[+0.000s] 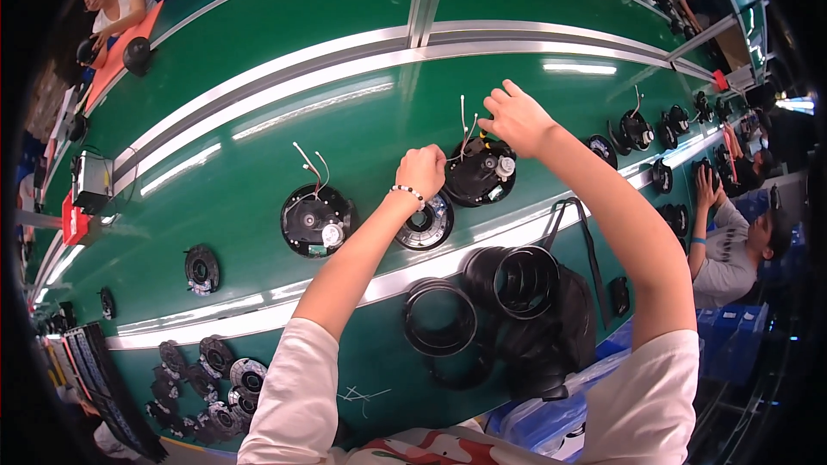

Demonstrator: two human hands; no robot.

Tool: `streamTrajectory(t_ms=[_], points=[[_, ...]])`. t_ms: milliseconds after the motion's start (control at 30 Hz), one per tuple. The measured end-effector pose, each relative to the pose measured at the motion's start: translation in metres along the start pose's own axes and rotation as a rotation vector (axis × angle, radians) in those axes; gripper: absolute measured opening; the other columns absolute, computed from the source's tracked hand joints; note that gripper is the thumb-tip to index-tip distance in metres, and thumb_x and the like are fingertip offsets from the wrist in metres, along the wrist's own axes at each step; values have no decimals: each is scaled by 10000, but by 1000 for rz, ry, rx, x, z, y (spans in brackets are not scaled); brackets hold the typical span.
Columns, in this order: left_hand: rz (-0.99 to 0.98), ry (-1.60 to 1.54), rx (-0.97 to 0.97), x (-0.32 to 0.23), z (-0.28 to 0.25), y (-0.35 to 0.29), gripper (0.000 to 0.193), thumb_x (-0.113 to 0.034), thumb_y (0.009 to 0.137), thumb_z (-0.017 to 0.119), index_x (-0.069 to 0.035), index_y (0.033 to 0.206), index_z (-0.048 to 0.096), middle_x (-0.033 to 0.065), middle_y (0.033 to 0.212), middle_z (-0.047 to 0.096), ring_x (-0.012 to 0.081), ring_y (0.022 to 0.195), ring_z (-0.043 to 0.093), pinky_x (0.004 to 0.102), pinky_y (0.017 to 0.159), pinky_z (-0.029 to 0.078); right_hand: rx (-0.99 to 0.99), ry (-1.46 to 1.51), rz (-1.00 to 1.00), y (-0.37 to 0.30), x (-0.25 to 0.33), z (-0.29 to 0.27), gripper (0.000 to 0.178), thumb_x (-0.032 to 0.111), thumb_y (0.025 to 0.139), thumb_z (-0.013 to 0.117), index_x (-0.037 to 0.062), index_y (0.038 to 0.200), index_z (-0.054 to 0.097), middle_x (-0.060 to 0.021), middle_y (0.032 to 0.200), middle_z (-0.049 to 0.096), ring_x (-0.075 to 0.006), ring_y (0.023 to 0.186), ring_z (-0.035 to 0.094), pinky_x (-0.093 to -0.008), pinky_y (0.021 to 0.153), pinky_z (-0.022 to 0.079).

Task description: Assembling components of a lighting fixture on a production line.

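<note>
Beyond the metal rail, a round black housing (472,179) with a white round part and upright white-tipped wires lies on the green bench. My left hand (420,170), with a beaded bracelet at its wrist, is closed at the housing's left edge; whatever it grips is hidden. Above the housing's far side, my right hand (517,124) has curled fingers near a small yellow-and-black piece (484,139), too small to name. Below my left hand sits a flat ring-shaped part (425,226). A second wired black housing (315,220) lies to the left.
Black rings (439,317) and black cylindrical shells (522,282) stand on the near strip, beside a black bag-like item (568,319). Several round parts (215,387) cluster at lower left. White strips (363,394) lie near me. A co-worker (732,241) sits at the right.
</note>
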State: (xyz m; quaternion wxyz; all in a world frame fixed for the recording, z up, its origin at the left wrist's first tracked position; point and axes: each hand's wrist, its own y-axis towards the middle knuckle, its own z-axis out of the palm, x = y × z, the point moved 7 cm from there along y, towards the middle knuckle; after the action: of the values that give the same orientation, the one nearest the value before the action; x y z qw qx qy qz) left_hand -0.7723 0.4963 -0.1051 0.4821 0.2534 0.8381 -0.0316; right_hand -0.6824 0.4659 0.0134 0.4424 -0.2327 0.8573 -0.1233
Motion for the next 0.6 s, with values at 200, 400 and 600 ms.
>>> streamTrajectory(t_ms=[200, 400, 600], points=[[8, 2, -3, -3, 6, 7, 86, -56, 717, 520, -26, 705, 600, 132, 633, 610, 291, 640, 609, 374, 650, 485, -64, -10, 9, -6, 1, -10, 246, 197, 702, 593, 184, 946, 617, -22, 902, 523, -175, 965, 466, -344, 902, 311], [-49, 30, 28, -7, 3, 2, 89, -71, 718, 524, -40, 705, 607, 135, 652, 612, 308, 675, 602, 393, 663, 483, 71, 106, 45, 5, 9, 16, 315, 143, 632, 617, 142, 947, 592, -66, 813, 546, -214, 800, 552, -309, 677, 460], [146, -338, 19, -25, -52, -71, 83, -66, 749, 516, -21, 713, 576, 107, 606, 591, 253, 546, 586, 319, 543, 460, -105, 218, 233, -50, -30, -19, 376, 154, 559, 707, 113, 917, 601, -55, 808, 532, -214, 801, 542, -324, 663, 464]])
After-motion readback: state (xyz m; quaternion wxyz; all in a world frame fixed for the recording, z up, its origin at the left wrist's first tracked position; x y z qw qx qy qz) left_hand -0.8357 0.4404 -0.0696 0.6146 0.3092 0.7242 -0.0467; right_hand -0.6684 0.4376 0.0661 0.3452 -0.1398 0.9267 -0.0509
